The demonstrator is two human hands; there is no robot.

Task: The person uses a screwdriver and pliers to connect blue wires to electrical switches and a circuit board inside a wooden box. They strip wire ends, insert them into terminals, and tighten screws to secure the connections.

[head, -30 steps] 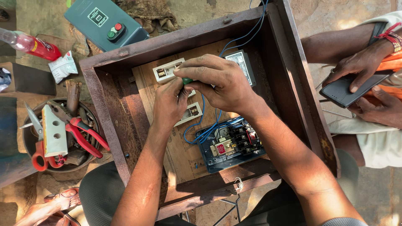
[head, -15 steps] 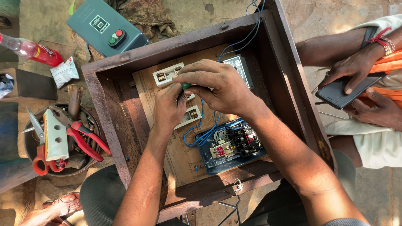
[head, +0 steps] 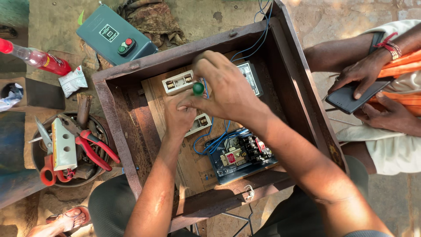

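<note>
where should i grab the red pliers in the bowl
Take the red pliers by the two handles, coming from above on the right: the handles lie on top, splayed toward the bowl rim, while the jaws are buried among other tools.

We find the rusty metal box [head: 127, 127] walled on all four sides, so entry is from above only. Our left hand [head: 177, 116] and right hand [head: 223, 90] crowd the upper middle. The contactor block [head: 239, 153] and blue wires [head: 215, 140] fill the lower right of the board. Bare board [head: 193, 169] lies open at lower left. Outside, the tool bowl [head: 41, 171] blocks the left, and another person's hands with a phone [head: 355, 94] the right.
</note>
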